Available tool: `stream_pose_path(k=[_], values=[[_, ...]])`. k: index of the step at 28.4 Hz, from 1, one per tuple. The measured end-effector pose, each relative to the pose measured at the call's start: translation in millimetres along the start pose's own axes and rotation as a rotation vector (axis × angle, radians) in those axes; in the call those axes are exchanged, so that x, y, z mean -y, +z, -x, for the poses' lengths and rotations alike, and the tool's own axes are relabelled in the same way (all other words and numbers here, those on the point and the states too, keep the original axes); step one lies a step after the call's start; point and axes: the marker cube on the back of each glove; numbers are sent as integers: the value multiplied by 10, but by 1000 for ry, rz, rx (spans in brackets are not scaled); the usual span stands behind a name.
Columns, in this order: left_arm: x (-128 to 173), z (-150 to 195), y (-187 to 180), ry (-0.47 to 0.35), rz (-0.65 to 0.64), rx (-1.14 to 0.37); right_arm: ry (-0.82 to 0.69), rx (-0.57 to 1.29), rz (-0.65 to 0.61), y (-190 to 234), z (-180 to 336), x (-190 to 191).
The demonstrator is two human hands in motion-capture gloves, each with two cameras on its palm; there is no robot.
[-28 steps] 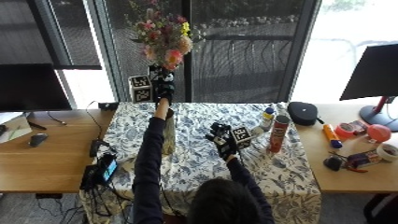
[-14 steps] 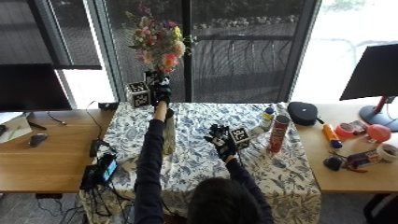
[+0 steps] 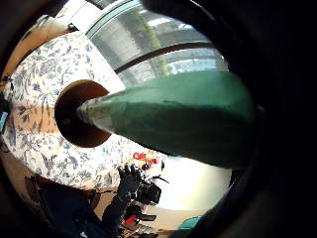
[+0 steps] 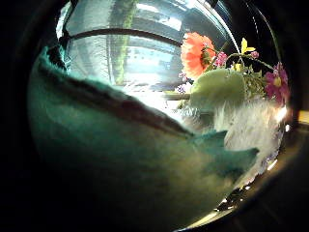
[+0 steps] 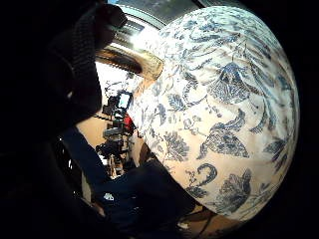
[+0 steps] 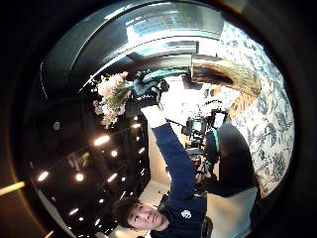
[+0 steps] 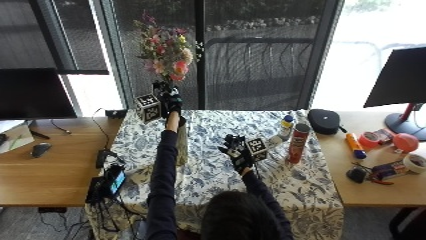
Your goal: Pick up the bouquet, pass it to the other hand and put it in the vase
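Note:
My left hand (image 7: 172, 102) is raised high above the table and grips the green-wrapped stems of the bouquet (image 7: 163, 47), its pink, orange and yellow flowers upward. A tall tan vase (image 7: 182, 145) stands on the tablecloth right under it, partly behind my left forearm. In the left little finger side palm view the wrapped stem tip (image 3: 173, 119) points at the vase's round mouth (image 3: 81, 114) below. My right hand (image 7: 236, 149) hovers over the table to the right of the vase, fingers spread, holding nothing. The right thumb side palm view shows the left hand (image 6: 146, 91), the bouquet (image 6: 113, 94) and the vase (image 6: 225, 74).
A blue-flowered tablecloth (image 7: 293, 175) covers the table. A red tube can (image 7: 297, 142) and a small bottle (image 7: 286, 125) stand right of my right hand. A black pouch (image 7: 324, 120) and desk clutter lie further right; a phone (image 7: 110, 180) sits at the left edge.
My left hand has come down a little with the bouquet, staying above the vase. The right hand has stayed where it was.

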Motion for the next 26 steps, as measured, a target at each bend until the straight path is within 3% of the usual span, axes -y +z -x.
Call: stream_pose_path(k=[3,7,13,18,22,26], values=[[-75,-3,-46,0,-29,13,72,-84,-21,-31,-136,15],[-100,22,-67,14,-61,31,-8,-226,-55,-86,-295,111],[-54,100,-38,21,-86,51,40,104,43,51,128,-65],[-86,86,-25,30,-91,52,35,177,75,74,228,-111],[-36,129,-5,22,-81,50,31,39,35,36,36,-46],[60,257,-5,-14,-4,70,186,-51,-4,-1,-134,-31]])
